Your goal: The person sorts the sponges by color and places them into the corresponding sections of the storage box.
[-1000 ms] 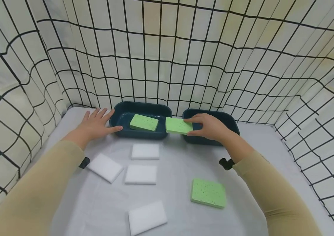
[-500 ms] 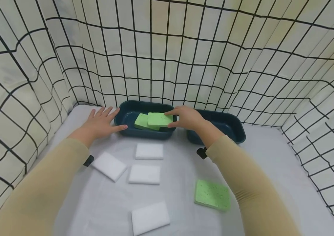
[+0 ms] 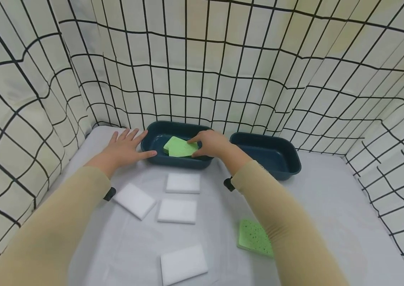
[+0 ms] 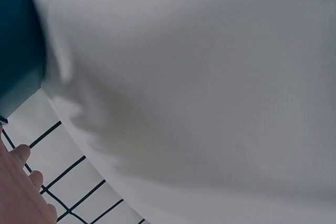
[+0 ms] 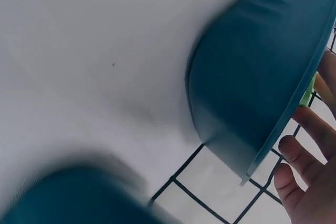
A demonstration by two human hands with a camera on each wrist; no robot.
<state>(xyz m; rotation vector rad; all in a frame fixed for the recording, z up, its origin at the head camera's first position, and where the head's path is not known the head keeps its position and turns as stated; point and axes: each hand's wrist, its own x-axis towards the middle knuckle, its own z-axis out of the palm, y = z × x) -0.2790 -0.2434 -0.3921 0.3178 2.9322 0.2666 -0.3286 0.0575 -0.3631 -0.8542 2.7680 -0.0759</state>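
Note:
The left dark teal bin stands at the back of the white-covered table. Inside it one green sponge lies over another, whose left end shows. My right hand reaches over the bin's right side and pinches the upper sponge by its right end. In the right wrist view a green sliver of sponge shows between the fingers, past the bin wall. Fingers spread, my left hand lies at the bin's left end, its thumb by the front rim. Only its fingers appear in the left wrist view.
A second teal bin stands to the right with nothing visible inside. Several white pads lie on the table in front. A green sponge sits front right, partly hidden by my right sleeve. Black wire grid encloses the back and sides.
My right hand has carried a green sponge leftward from beside the right bin and lowered it onto the sponge in the left bin. The left hand keeps its place at that bin.

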